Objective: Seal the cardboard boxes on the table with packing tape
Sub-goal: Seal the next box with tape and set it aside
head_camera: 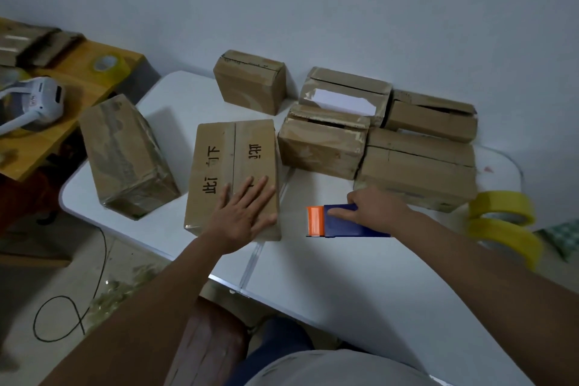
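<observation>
A cardboard box with black characters point(219, 160) lies flat in the middle of the white table point(344, 276). My left hand point(242, 216) presses on its near end with straight, spread fingers. To its right, my right hand point(372, 208) grips a blue tape dispenser with an orange front point(335, 222), held just above the table. A box wrapped in tape point(125, 153) lies at the left. Behind stand several more boxes, among them one with a white label point(341, 97) and one with loose flaps point(432, 116).
Two yellow tape rolls point(504, 222) lie at the table's right edge. A yellow side table point(62, 97) at the left holds another tape roll point(109, 67), a white device point(34, 100) and cardboard. A black cable point(72, 307) loops on the floor.
</observation>
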